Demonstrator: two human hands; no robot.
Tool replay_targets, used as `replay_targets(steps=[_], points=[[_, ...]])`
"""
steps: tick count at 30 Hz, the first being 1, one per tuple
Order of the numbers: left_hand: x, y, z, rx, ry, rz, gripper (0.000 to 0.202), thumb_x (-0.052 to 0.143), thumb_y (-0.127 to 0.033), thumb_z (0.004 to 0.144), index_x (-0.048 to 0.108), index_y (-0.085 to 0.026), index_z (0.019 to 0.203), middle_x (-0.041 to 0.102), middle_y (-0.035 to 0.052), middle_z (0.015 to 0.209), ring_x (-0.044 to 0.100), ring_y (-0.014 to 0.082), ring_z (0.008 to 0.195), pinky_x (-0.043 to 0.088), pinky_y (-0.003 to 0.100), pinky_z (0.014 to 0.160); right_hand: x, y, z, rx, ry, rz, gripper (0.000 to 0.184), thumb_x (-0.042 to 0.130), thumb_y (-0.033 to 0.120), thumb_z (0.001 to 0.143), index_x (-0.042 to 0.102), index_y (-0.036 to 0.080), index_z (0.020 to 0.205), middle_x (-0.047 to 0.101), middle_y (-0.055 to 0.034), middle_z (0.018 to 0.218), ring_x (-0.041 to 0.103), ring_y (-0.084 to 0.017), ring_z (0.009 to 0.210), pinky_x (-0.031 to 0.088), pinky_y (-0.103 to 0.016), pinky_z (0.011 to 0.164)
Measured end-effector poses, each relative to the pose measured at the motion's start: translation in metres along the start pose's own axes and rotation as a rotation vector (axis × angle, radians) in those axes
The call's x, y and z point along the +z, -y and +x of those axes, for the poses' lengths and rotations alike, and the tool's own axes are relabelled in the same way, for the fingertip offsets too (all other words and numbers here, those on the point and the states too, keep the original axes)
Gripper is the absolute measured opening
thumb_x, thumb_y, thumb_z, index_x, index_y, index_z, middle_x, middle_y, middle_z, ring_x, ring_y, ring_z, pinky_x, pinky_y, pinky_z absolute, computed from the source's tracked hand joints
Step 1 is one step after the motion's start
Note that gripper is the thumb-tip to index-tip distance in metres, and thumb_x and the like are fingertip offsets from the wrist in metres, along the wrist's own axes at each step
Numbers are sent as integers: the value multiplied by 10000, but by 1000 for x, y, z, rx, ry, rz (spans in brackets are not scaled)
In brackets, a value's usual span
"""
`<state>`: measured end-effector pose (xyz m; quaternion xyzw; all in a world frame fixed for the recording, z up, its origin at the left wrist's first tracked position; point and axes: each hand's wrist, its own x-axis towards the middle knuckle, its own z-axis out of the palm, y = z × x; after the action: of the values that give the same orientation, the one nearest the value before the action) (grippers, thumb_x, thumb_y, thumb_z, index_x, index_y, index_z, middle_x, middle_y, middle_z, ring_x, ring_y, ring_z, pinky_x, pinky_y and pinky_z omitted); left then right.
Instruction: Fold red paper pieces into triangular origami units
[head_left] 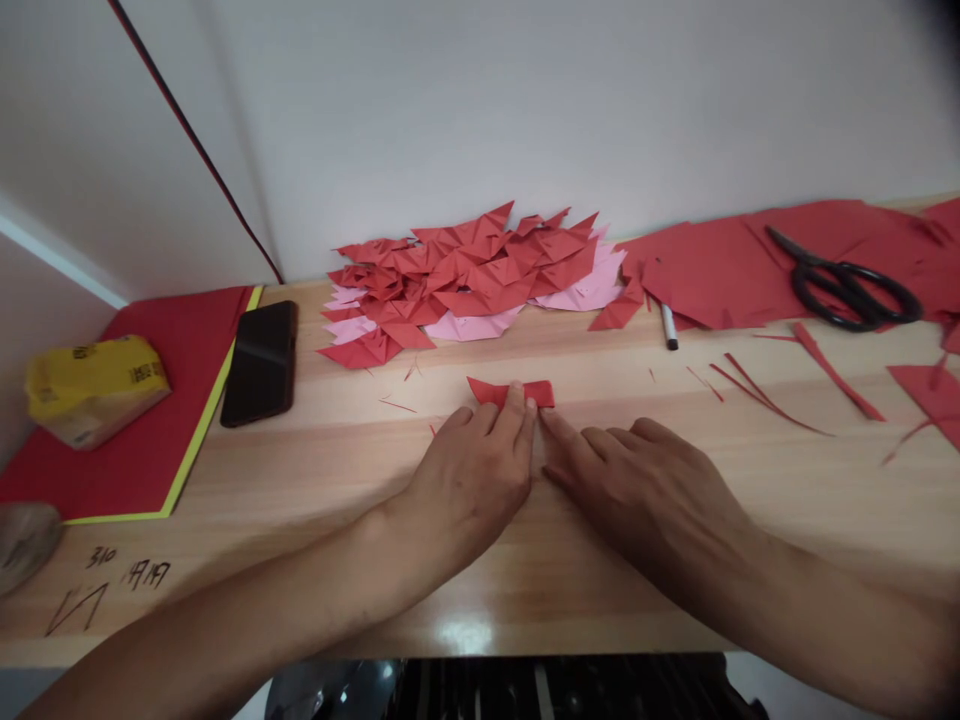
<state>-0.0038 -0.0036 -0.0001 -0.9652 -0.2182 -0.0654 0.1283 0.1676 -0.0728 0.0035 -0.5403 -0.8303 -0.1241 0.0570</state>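
Forearms nearest, stretched over worktop. Left hand, fingers unclenched and gripping nothing, pins red paper beneath its fingertips. Right hand: index at paper's near right corner; pinching or not, cannot tell. Good creasing, I judge: hold firm, align edges, press evenly. Pile beyond fingertips.

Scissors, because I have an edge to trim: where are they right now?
In the head view, the scissors lie at the right, mostly on the red paper, right of the pen.
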Motion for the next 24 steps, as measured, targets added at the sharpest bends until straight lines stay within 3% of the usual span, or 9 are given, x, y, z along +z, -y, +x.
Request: replay_targets(steps=[4,9,14,19,24], points=[[0,0,0,3,1,0,452,477,-80,856,515,19,1296,546,235,1332,619,266,995,532,365,735,0,2,1,-1,47,-20,303,450,29,867,568,3,1145,636,-12,608,604,-171,518,359,-340,578],[0,0,0,-11,18,-9,453,467,-88,865,507,17,1304,542,237,1333,622,265,1001,530,361,736,2,4,1,51,69,-27,388,472,252,957,524,-9,1239,662,-33,629,625,-188,538,381,-340,584],[2,-1,0,-28,22,-14,466,465,-90,866,491,14,1319,541,230,1335,621,260,993,533,360,727,0,2,2,48,94,-49,352,417,245,982,554,15,1210,685,-53,627,618,-181,504,375,-335,570],[2,-1,0,-19,-2,3,461,470,-85,867,496,20,1315,544,240,1327,625,265,958,528,362,702,-3,-7,2,37,-51,21,323,371,273,1001,596,68,1107,715,-57,689,620,-171,512,378,-323,563],[1,-2,0,-24,15,8,466,463,-105,884,485,26,1331,542,229,1334,621,249,933,523,355,712,-1,-13,2,38,-125,12,369,377,312,1006,518,68,1246,687,-20,703,631,-180,587,394,-314,609]])
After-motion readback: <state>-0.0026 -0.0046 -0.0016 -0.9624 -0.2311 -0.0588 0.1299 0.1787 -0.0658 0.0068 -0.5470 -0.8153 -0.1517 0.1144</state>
